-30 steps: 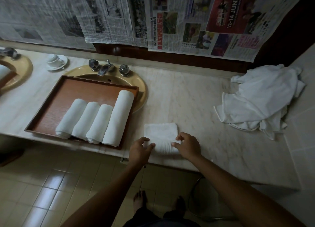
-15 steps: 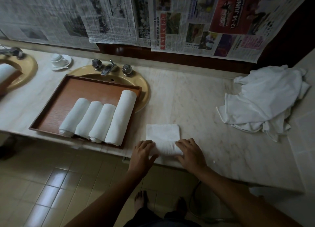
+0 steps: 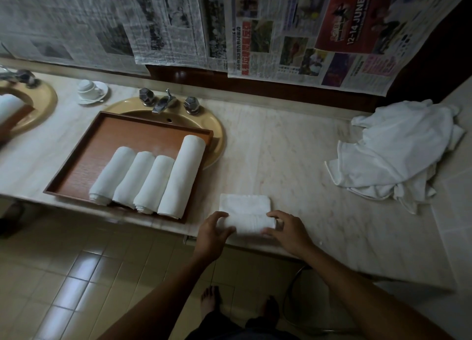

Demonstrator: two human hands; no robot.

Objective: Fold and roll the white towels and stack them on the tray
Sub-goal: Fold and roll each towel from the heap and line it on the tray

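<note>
Lying at the front edge of the marble counter (image 3: 293, 161), a folded white towel (image 3: 246, 212) is partly rolled from its near end. The roll is gripped at its left end by the left hand (image 3: 213, 233) and at its right end by the right hand (image 3: 288, 231), fingers curled over it. Four rolled towels (image 3: 150, 178) are laid side by side in the wooden tray (image 3: 115, 132), just left. A heap of unfolded towels (image 3: 398, 155) is seen well apart, right.
</note>
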